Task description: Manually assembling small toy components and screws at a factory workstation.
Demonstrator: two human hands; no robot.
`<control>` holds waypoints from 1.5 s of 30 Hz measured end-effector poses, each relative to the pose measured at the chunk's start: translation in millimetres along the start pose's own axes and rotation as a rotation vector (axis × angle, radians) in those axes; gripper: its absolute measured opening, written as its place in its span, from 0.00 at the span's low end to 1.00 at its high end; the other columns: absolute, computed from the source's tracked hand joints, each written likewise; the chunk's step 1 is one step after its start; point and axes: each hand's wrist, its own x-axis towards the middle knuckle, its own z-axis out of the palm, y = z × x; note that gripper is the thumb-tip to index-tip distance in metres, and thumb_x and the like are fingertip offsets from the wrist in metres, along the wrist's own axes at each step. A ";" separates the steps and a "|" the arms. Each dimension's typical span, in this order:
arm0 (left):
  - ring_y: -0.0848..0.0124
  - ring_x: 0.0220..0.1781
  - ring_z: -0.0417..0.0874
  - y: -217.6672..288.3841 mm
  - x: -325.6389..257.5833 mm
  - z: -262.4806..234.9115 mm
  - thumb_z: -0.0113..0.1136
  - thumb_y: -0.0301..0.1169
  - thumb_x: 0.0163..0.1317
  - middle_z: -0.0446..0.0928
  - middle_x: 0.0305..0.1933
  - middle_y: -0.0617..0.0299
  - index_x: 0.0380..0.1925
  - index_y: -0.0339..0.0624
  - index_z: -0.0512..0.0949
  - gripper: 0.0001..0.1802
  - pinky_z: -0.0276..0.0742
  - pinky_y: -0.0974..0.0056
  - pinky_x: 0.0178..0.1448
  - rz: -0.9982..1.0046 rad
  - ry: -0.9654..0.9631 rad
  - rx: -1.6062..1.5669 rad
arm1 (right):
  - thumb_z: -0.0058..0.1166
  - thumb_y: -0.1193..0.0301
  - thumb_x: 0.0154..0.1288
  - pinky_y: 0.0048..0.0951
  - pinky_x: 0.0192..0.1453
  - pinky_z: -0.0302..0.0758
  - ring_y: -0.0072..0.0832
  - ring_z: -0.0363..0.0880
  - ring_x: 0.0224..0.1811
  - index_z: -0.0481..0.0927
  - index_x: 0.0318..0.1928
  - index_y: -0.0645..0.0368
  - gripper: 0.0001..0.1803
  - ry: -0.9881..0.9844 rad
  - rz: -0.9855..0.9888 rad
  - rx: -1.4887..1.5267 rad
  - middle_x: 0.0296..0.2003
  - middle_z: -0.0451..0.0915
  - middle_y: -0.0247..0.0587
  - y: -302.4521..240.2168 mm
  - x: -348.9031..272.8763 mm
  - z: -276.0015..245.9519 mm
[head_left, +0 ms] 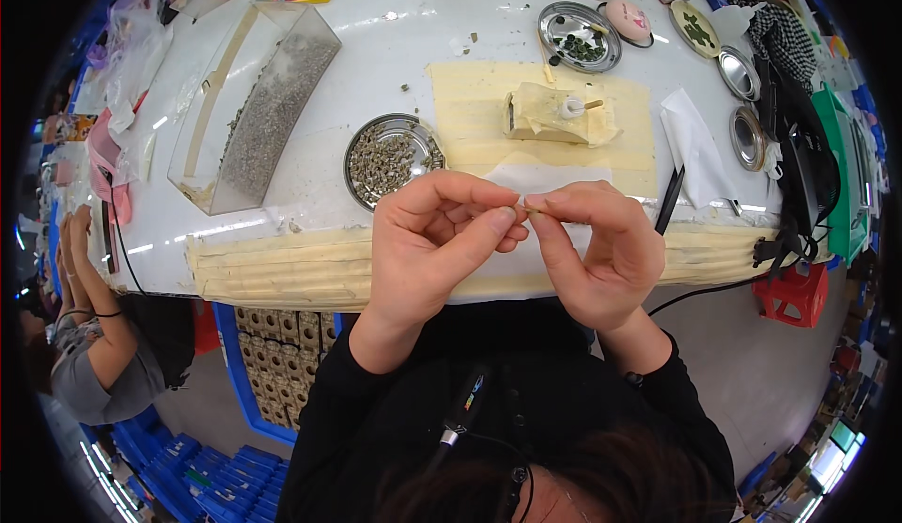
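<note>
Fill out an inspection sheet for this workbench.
Surface: white table, tape strips along its front edge.
Job's things: tiny piece pinched between both hands; round metal dish of small greenish bits just beyond.
Clutter: clear tray of grey grains, second dish, taped block, white cloth.
Grippers: left hand and right hand meet at the fingertips.
Cables: black cable off the table's right edge.
Surroundings: another person's arm at left; blue crates below.

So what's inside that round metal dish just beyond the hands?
The round metal dish holds a heap of small grey-green bits covering most of its bottom. The left hand hides its near rim, so that edge cannot be seen.
</note>
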 end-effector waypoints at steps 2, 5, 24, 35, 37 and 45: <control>0.72 0.40 0.86 -0.4 -0.1 -0.7 0.59 0.17 0.63 0.83 0.40 0.52 0.42 0.28 0.78 0.08 0.84 0.70 0.46 0.000 0.003 -0.009 | 0.63 0.88 0.50 0.24 0.34 0.77 0.30 0.84 0.30 0.81 0.39 0.65 0.15 -0.004 -0.011 -0.010 0.31 0.85 0.42 -0.2 -0.1 0.7; 0.72 0.40 0.86 -0.5 0.0 -0.4 0.59 0.17 0.63 0.83 0.40 0.52 0.42 0.28 0.78 0.08 0.84 0.70 0.46 0.003 0.002 -0.032 | 0.63 0.89 0.50 0.24 0.34 0.77 0.30 0.83 0.30 0.81 0.40 0.65 0.15 -0.007 -0.023 -0.018 0.31 0.85 0.42 -0.1 -0.9 1.3; 0.72 0.42 0.86 -2.9 -1.9 -0.6 0.59 0.16 0.62 0.83 0.42 0.52 0.44 0.28 0.78 0.10 0.84 0.70 0.48 0.047 -0.026 0.038 | 0.64 0.88 0.50 0.24 0.33 0.77 0.29 0.83 0.30 0.81 0.39 0.65 0.14 0.022 -0.034 -0.044 0.30 0.84 0.42 1.0 -2.2 1.3; 0.72 0.42 0.86 -1.2 -1.9 1.2 0.61 0.16 0.61 0.83 0.43 0.51 0.44 0.27 0.78 0.11 0.84 0.70 0.48 0.035 -0.012 0.036 | 0.63 0.88 0.51 0.24 0.34 0.77 0.30 0.84 0.30 0.81 0.39 0.65 0.13 0.009 -0.028 -0.037 0.30 0.85 0.42 -0.3 -1.2 1.0; 0.72 0.42 0.86 -1.6 -1.8 1.0 0.61 0.16 0.61 0.83 0.43 0.51 0.44 0.27 0.78 0.11 0.84 0.70 0.48 0.037 -0.017 0.038 | 0.63 0.88 0.51 0.24 0.34 0.77 0.30 0.84 0.30 0.81 0.39 0.65 0.14 0.011 -0.030 -0.036 0.30 0.85 0.43 0.0 -1.4 1.0; 0.72 0.42 0.86 -2.2 -1.6 0.4 0.62 0.15 0.61 0.83 0.43 0.51 0.44 0.27 0.78 0.11 0.83 0.70 0.48 0.042 -0.017 0.061 | 0.63 0.88 0.50 0.24 0.34 0.77 0.29 0.84 0.30 0.81 0.39 0.65 0.14 0.018 -0.031 -0.038 0.30 0.85 0.43 -0.1 -1.7 1.9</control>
